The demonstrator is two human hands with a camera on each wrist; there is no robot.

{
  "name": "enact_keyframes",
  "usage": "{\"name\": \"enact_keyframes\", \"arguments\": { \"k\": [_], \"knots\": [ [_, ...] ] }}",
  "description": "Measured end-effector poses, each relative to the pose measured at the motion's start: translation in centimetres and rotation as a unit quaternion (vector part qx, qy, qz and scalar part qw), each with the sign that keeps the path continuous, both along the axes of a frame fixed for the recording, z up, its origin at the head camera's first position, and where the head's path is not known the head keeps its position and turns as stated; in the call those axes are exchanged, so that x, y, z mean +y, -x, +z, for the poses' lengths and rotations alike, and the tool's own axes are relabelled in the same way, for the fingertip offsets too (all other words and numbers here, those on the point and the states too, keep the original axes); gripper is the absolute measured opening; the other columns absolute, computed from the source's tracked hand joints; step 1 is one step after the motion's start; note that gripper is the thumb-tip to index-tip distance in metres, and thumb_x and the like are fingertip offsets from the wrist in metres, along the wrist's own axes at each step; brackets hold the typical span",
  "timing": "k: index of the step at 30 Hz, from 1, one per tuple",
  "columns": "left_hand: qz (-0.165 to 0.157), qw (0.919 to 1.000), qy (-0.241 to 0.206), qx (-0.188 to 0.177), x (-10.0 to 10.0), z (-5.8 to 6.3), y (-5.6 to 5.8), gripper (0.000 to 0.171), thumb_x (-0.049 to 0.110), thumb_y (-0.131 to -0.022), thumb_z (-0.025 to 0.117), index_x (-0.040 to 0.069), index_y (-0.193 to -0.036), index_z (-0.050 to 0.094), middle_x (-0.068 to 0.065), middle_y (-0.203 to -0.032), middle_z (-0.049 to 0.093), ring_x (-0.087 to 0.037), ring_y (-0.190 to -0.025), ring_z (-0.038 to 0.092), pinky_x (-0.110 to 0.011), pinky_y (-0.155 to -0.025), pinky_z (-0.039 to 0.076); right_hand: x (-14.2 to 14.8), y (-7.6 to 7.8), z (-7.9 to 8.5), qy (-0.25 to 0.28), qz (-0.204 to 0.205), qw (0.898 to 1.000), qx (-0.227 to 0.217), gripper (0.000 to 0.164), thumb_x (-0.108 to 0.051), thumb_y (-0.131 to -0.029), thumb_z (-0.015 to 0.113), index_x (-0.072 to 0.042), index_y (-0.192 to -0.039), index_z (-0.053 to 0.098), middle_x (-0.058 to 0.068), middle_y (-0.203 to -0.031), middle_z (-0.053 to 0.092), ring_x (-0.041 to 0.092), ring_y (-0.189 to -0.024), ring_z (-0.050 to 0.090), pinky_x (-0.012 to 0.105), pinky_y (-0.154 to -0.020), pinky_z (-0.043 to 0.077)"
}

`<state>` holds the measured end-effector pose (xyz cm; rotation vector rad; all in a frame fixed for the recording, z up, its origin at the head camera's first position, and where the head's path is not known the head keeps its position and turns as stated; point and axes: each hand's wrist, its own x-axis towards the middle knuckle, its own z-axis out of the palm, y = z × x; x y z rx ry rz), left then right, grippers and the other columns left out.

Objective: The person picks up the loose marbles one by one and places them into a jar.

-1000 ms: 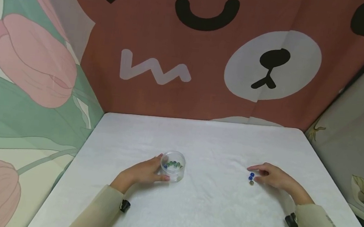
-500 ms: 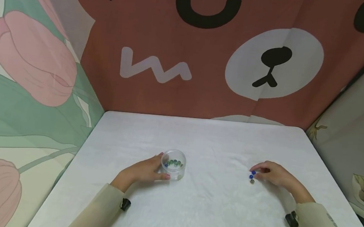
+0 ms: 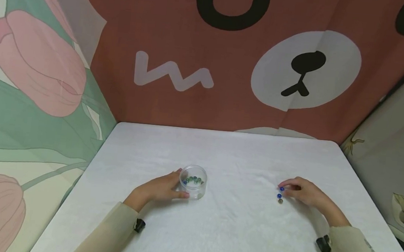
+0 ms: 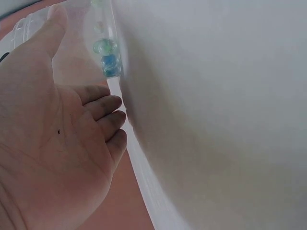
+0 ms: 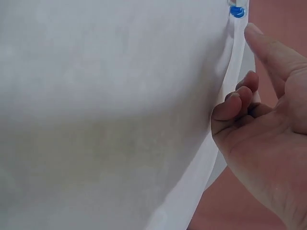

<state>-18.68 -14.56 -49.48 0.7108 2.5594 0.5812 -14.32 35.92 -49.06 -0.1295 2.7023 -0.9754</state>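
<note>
My left hand (image 3: 161, 187) grips a clear plastic jar (image 3: 199, 194) from its left side, thumb at the front and fingers behind. Several green and blue glass marbles lie inside it; in the left wrist view, a blue marble (image 4: 109, 61) shows through the wall. Over on the right, my right hand (image 3: 306, 193) pinches a blue marble (image 3: 281, 189) between thumb and index finger. Its other fingers curl inward in the right wrist view, where the pinched marble is hidden. Just in front on the cloth lie a second blue marble (image 3: 279, 196) and a brownish marble (image 3: 280, 201).
A white cloth (image 3: 228, 234) with slight wrinkles covers the table. Behind it hangs a brown curtain (image 3: 170, 111) printed with a bear's face. Floral fabric (image 3: 40, 135) borders the left side, and a pale curtain (image 3: 398, 141) the right.
My right index finger has drawn in toward the thumb, closing on the far blue marble, which has shifted slightly away from the other two. The left hand and jar have stayed in place.
</note>
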Motion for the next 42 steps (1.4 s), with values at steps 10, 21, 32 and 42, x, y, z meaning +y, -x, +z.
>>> {"name": "enact_keyframes", "arguments": {
  "k": [10,21,32,42],
  "knots": [
    [0.014,0.9998,-0.011,-0.010,0.0,0.1,-0.1,0.104,0.069,-0.089,0.061,0.014,-0.164,0.015,-0.014,-0.169,0.013,-0.032,-0.155,0.018,-0.052,-0.123,0.022,-1.2,-0.2,0.0,0.019,0.000,0.999,0.037,0.024,-0.028,-0.097,0.070,-0.014,-0.117,0.075,0.005,-0.104,0.059,0.021,-0.094,0.046,0.029,-0.076,0.043],
    [-0.001,1.0000,-0.006,0.004,0.0,-0.2,-0.4,0.104,0.072,-0.089,0.059,0.013,-0.163,0.015,-0.016,-0.168,0.014,-0.033,-0.155,0.017,-0.052,-0.123,0.021,-5.0,-1.1,1.5,0.098,0.002,0.995,0.033,0.035,-0.032,-0.099,0.067,-0.008,-0.124,0.070,0.005,-0.095,0.049,0.018,-0.087,0.043,0.028,-0.067,0.039],
    [0.001,1.0000,-0.006,0.008,0.0,-0.1,-0.6,0.103,0.070,-0.090,0.059,0.012,-0.163,0.015,-0.016,-0.168,0.013,-0.034,-0.155,0.016,-0.052,-0.124,0.020,-9.3,-1.2,2.3,0.180,0.001,0.983,0.020,0.040,-0.034,-0.098,0.068,-0.006,-0.126,0.068,0.006,-0.100,0.059,0.015,-0.090,0.051,0.030,-0.076,0.050],
    [0.001,0.9998,0.007,0.018,0.0,-0.1,-0.4,0.107,0.077,-0.088,0.055,0.012,-0.163,0.015,-0.015,-0.169,0.014,-0.033,-0.155,0.018,-0.051,-0.123,0.022,-13.5,-1.1,2.6,0.251,-0.027,0.968,-0.010,0.045,-0.040,-0.101,0.063,-0.008,-0.133,0.065,0.009,-0.138,0.062,0.023,-0.121,0.055,0.048,-0.099,0.046]
  ]
}}
